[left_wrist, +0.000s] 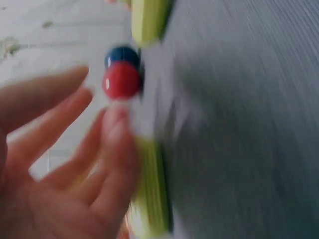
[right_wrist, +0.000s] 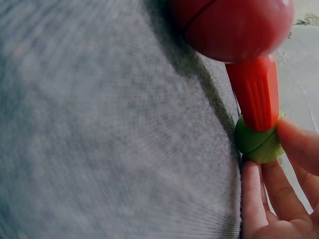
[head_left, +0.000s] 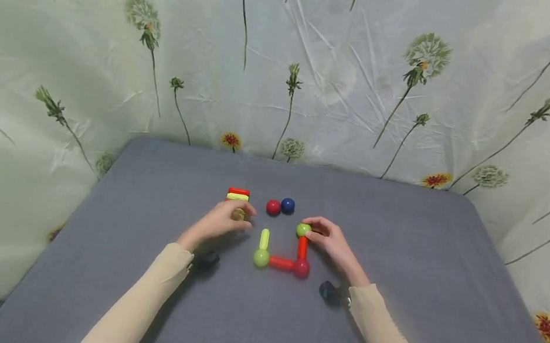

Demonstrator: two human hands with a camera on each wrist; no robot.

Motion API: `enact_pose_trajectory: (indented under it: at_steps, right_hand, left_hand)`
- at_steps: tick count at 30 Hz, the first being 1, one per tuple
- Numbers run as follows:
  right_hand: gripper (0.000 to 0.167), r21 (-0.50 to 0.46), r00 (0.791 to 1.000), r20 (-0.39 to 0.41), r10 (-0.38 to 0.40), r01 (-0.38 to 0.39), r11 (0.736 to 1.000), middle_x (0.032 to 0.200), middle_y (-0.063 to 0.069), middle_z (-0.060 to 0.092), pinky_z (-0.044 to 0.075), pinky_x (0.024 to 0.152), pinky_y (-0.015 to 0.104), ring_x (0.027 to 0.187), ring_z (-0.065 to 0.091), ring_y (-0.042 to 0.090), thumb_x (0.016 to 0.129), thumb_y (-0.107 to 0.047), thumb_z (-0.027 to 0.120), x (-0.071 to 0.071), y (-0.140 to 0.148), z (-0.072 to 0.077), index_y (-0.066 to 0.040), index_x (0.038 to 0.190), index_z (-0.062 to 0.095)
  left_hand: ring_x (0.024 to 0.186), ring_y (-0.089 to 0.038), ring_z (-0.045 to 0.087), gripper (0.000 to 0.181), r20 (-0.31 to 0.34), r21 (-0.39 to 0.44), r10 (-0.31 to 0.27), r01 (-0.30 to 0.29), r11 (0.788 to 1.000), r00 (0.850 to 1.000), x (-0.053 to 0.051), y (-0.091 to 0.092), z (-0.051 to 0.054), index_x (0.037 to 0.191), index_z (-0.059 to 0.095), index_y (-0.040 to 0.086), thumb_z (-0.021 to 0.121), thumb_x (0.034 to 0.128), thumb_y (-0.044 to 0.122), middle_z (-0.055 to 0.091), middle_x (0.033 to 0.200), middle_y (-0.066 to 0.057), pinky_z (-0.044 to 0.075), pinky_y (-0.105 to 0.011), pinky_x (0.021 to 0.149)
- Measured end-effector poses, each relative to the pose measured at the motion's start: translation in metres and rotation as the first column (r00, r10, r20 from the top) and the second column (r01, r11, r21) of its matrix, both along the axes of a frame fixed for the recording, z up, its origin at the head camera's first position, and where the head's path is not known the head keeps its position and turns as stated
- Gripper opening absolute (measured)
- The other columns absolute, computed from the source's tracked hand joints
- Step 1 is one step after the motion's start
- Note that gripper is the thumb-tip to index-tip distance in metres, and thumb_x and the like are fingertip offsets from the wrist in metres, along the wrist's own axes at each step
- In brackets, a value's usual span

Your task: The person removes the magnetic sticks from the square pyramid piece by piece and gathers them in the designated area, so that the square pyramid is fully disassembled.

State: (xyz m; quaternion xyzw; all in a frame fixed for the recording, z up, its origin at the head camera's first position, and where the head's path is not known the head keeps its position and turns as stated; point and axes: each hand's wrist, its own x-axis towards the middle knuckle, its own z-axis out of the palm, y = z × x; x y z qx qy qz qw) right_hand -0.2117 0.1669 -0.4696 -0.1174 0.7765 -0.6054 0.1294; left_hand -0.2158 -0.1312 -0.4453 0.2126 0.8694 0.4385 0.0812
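Grey tabletop (head_left: pixel 257 323) underlies green ball (right_wrist: pixel 260 146) between right fingers (right_wrist: pixel 253 191)

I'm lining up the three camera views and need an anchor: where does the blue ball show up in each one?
Head: just right of and below the picture's centre, beside a loose red ball; the blue ball is the right-hand one.
Left wrist: upper left, partly hidden by that red ball.
Right wrist: not in it.
Shared landmark: the grey tabletop, filling the left wrist view's right side and the right wrist view's left.
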Motion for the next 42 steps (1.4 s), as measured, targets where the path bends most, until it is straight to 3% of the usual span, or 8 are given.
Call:
enact_pose_trajectory:
  at_steps: [5,11,18,22,25,31,37,42]
  right_hand:
    - [0.032,-0.008,1.000,0.011,0.014,-0.014,1.000,0.122,0.022,0.057,0.045,0.089,0.028,0.110,0.055,0.031,0.094,-0.004,0.059,-0.001,-0.001,0.002,0.008,0.123,0.056]
    - [0.031,-0.018,1.000,0.021,0.006,-0.006,1.000,0.121,0.025,0.057,0.045,0.088,0.027,0.110,0.054,0.033,0.093,-0.001,0.058,0.001,-0.002,0.005,0.010,0.122,0.055]
    - [0.030,-0.005,1.000,0.004,0.017,-0.017,1.000,0.121,0.028,0.056,0.044,0.086,0.024,0.110,0.053,0.036,0.093,0.003,0.056,0.009,-0.005,0.027,0.013,0.121,0.054]
    - [0.031,-0.027,1.000,0.013,0.020,-0.019,0.999,0.121,0.025,0.057,0.044,0.087,0.024,0.110,0.053,0.034,0.093,0.001,0.058,0.000,-0.002,0.010,0.010,0.122,0.056]
    - [0.032,-0.024,1.000,0.021,0.024,-0.023,0.999,0.122,0.022,0.058,0.044,0.087,0.024,0.110,0.054,0.031,0.093,-0.003,0.060,-0.001,0.001,0.003,0.007,0.123,0.056]
    - [0.034,-0.011,1.000,0.016,0.013,-0.012,1.000,0.121,0.021,0.058,0.045,0.088,0.026,0.110,0.054,0.031,0.093,-0.007,0.061,0.003,0.005,0.004,0.006,0.124,0.056]
    - [0.033,-0.012,1.000,0.021,0.020,-0.020,1.000,0.122,0.021,0.057,0.044,0.090,0.027,0.111,0.053,0.031,0.093,-0.007,0.060,0.005,0.005,0.005,0.007,0.123,0.055]
    - [0.032,-0.007,0.999,0.028,0.020,-0.020,1.000,0.121,0.019,0.058,0.044,0.091,0.029,0.110,0.054,0.030,0.094,-0.005,0.060,0.005,0.004,0.003,0.006,0.123,0.056]
  left_hand:
    - [0.075,-0.015,0.056,0.033,0.200,0.028,-0.228,0.227,0.973,0.953,0.000,0.020,-0.001,0.123,0.059,0.000,0.059,0.0909,0.004,0.060,0.115,-0.010,0.049,-0.030,0.069]
    - [0.076,-0.022,0.057,0.024,0.168,0.110,-0.233,0.216,0.970,0.958,0.007,0.031,0.016,0.106,0.064,-0.006,0.063,0.0828,-0.007,0.060,0.108,-0.018,0.047,-0.029,0.069]
    - [0.071,-0.015,0.051,0.015,-0.013,0.060,-0.145,0.145,0.988,0.989,-0.003,0.025,-0.003,0.083,0.065,0.006,0.077,0.0768,0.000,0.057,0.085,-0.001,0.045,-0.028,0.066]
    - [0.079,-0.017,0.057,0.014,0.015,0.147,-0.096,0.093,0.985,0.995,0.002,0.014,-0.004,0.087,0.065,0.005,0.076,0.0782,0.001,0.061,0.089,-0.004,0.047,-0.032,0.072]
    - [0.080,-0.018,0.062,0.015,0.046,0.172,0.026,-0.034,0.984,0.999,0.009,0.001,-0.004,0.088,0.066,0.005,0.075,0.0779,0.002,0.064,0.090,-0.004,0.048,-0.033,0.074]
    - [0.075,-0.021,0.057,0.018,-0.063,0.018,0.284,-0.284,0.959,0.957,0.014,-0.019,-0.007,0.083,0.064,0.006,0.079,0.0728,0.004,0.063,0.080,-0.005,0.046,-0.035,0.069]
    - [0.078,-0.026,0.054,0.018,-0.152,-0.058,0.302,-0.314,0.948,0.941,0.009,-0.025,-0.011,0.080,0.062,0.002,0.078,0.0715,0.000,0.054,0.081,-0.011,0.046,-0.040,0.071]
    - [0.083,-0.030,0.057,0.016,-0.084,-0.083,0.328,-0.334,0.939,0.941,0.010,-0.030,-0.010,0.082,0.062,0.001,0.077,0.0756,0.002,0.047,0.095,-0.016,0.048,-0.042,0.073]
